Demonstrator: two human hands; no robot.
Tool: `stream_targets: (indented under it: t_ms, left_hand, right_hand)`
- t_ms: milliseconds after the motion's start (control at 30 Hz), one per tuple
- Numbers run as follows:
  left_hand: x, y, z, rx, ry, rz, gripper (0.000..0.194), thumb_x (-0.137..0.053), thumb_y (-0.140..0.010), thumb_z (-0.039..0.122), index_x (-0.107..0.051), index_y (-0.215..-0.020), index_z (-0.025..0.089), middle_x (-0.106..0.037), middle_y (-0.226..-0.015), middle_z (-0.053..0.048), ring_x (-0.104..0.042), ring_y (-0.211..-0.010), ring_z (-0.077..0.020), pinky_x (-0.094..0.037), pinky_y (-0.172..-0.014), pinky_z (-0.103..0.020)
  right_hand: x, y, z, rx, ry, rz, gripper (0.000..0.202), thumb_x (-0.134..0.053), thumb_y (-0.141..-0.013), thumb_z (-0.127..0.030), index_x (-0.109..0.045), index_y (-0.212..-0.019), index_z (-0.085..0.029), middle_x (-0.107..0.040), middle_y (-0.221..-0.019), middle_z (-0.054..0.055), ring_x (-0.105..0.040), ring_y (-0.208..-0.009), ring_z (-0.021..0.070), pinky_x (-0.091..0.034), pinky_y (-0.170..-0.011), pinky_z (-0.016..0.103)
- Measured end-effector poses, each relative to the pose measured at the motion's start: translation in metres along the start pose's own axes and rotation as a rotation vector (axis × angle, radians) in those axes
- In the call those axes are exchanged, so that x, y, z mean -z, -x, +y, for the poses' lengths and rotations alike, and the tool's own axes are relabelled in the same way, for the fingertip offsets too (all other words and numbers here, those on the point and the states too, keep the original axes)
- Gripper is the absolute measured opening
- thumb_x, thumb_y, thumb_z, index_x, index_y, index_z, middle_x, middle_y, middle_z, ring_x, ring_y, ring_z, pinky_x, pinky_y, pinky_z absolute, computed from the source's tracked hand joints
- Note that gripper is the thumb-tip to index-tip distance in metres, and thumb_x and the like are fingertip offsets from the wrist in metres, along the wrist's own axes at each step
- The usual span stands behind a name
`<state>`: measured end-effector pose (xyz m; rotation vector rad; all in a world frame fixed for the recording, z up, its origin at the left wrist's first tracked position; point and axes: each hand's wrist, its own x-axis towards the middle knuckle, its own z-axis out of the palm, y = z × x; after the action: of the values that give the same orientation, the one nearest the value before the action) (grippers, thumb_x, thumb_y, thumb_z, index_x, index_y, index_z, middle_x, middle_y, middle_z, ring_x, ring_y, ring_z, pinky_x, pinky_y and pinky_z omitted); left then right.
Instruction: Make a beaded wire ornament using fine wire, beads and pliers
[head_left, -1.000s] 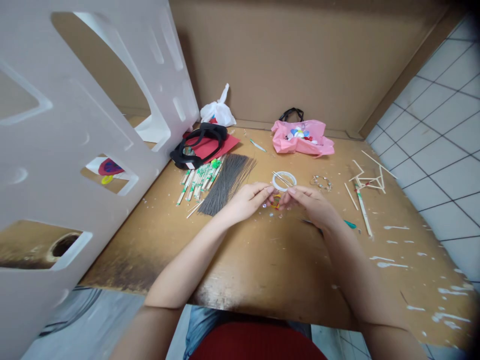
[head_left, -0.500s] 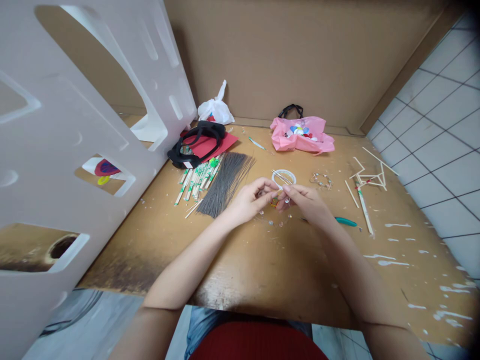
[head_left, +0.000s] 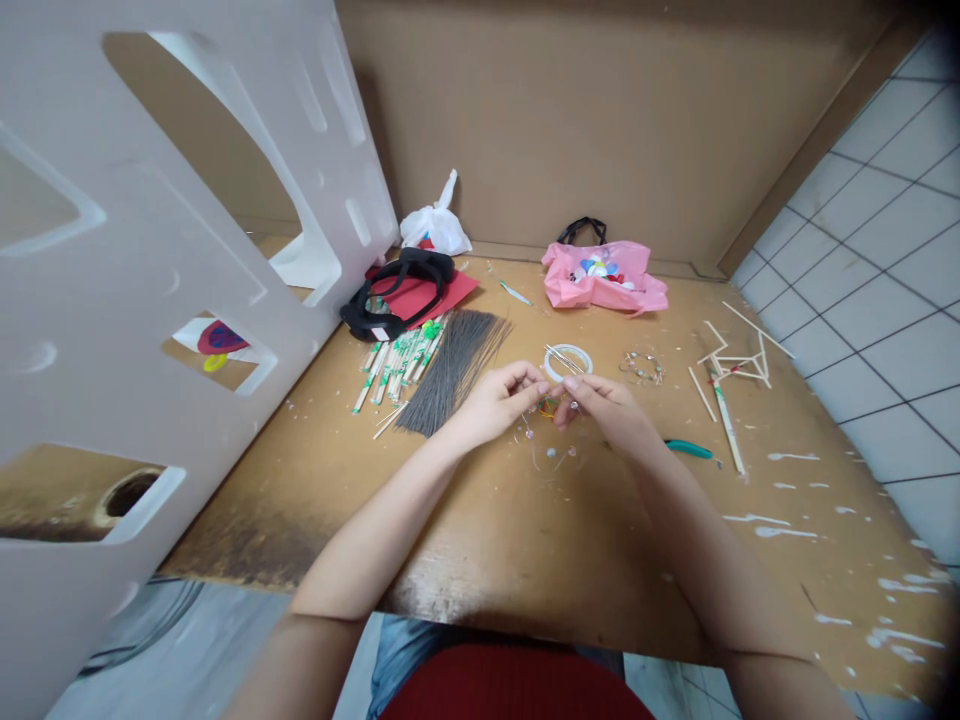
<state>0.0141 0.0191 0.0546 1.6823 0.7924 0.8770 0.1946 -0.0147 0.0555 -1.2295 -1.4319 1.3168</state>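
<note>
My left hand (head_left: pixel 501 402) pinches one part of a thin strand with beads (head_left: pixel 551 453), and the strand hangs below my fingers. Close beside it, my right hand (head_left: pixel 606 405) is closed on the same beaded strand, fingertips nearly meeting the left ones. Just behind the fingers lies a white ring-shaped spool (head_left: pixel 589 358) with thin metal sticks across it. Something small, orange and green (head_left: pixel 548 407) shows between my hands. A second beaded loop (head_left: pixel 643 367) rests on the table to the right.
Grey wires (head_left: pixel 450 375), wrapped chopsticks (head_left: pixel 397 365) and a black strap (head_left: pixel 367 315) on red paper lie left. A pink bag (head_left: pixel 606 290) is behind. Green-handled pliers (head_left: pixel 688 449) and a stick frame (head_left: pixel 739 368) lie right. A white plastic panel (head_left: pixel 225 220) stands left.
My hands have shifted only slightly, with the left fingertips a little lower. The hanging beaded strand has changed shape, its beads now drooping in a narrower loop. The whole view has tilted slightly.
</note>
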Motion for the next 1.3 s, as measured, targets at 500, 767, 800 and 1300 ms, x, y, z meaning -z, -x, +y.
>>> stream_targets:
  t_ms: [500, 767, 800, 1300]
  left_hand:
    - [0.003, -0.001, 0.004, 0.041, 0.111, -0.087, 0.024, -0.060, -0.078, 0.037, -0.059, -0.076, 0.013, -0.053, -0.069, 0.001, -0.044, -0.063, -0.0083, -0.034, -0.061, -0.022]
    - [0.004, -0.004, -0.008, 0.171, 0.366, -0.155, 0.028, -0.063, -0.075, 0.039, -0.058, -0.073, 0.012, -0.051, -0.065, 0.002, -0.044, -0.059, -0.0069, -0.034, -0.061, -0.022]
    - [0.004, -0.004, -0.009, 0.151, 0.355, -0.143, 0.028, -0.063, -0.075, 0.039, -0.058, -0.073, 0.012, -0.051, -0.065, 0.002, -0.044, -0.060, -0.0068, -0.034, -0.061, -0.022]
    - [0.001, 0.000, -0.001, 0.032, 0.016, -0.038, 0.023, -0.059, -0.079, 0.036, -0.059, -0.082, 0.013, -0.057, -0.071, 0.000, -0.048, -0.063, -0.0091, -0.038, -0.062, -0.023]
  right_hand:
    - [0.002, 0.000, 0.002, -0.039, -0.106, -0.152, 0.025, -0.064, -0.077, -0.039, -0.051, -0.085, -0.019, -0.067, -0.072, -0.001, -0.064, -0.057, 0.0126, -0.050, -0.059, 0.028]
    - [0.005, 0.005, -0.005, -0.024, 0.056, -0.054, 0.024, -0.064, -0.075, -0.039, -0.057, -0.083, -0.018, -0.064, -0.066, -0.002, -0.053, -0.046, 0.0081, -0.046, -0.048, 0.024]
    - [0.006, 0.006, -0.005, -0.018, 0.048, -0.036, 0.024, -0.065, -0.075, -0.039, -0.058, -0.084, -0.018, -0.065, -0.067, -0.001, -0.054, -0.048, 0.0088, -0.047, -0.048, 0.025]
    - [0.008, 0.013, -0.014, 0.146, 0.241, 0.187, 0.025, -0.058, -0.080, -0.042, -0.064, -0.089, -0.019, -0.072, -0.079, 0.004, -0.067, -0.061, 0.0161, -0.053, -0.064, 0.032]
